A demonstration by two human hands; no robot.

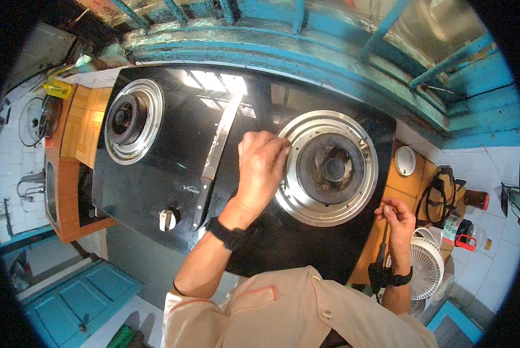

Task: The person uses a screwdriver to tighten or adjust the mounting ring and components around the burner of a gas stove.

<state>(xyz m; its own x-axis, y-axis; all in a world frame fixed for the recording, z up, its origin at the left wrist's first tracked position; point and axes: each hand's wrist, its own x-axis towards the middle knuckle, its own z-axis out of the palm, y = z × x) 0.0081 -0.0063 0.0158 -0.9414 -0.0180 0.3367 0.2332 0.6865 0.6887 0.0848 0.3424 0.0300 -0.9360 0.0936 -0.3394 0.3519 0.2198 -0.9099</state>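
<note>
A black glass gas cooktop (254,232) lies before me with two round burners. My left hand (262,162) is closed at the left edge of the right burner, its fingertips on the shiny metal burner ring (289,200). Inside that ring sits a dark round burner head (313,169). Left of my hand a long kitchen knife (220,139) rests on the glass, dark handle toward me. My right hand (398,223) hovers by the cooktop's right edge, thumb and fingers pinched together; whatever they hold is too small to make out.
The left burner (154,116) and a control knob (167,220) lie further left. Beyond the cooktop runs a blue barred window frame (341,64). At right are a white fan (420,267), a bottle (460,232) and a white lid-like disc (405,160). A wooden-edged sink counter (68,226) stands left.
</note>
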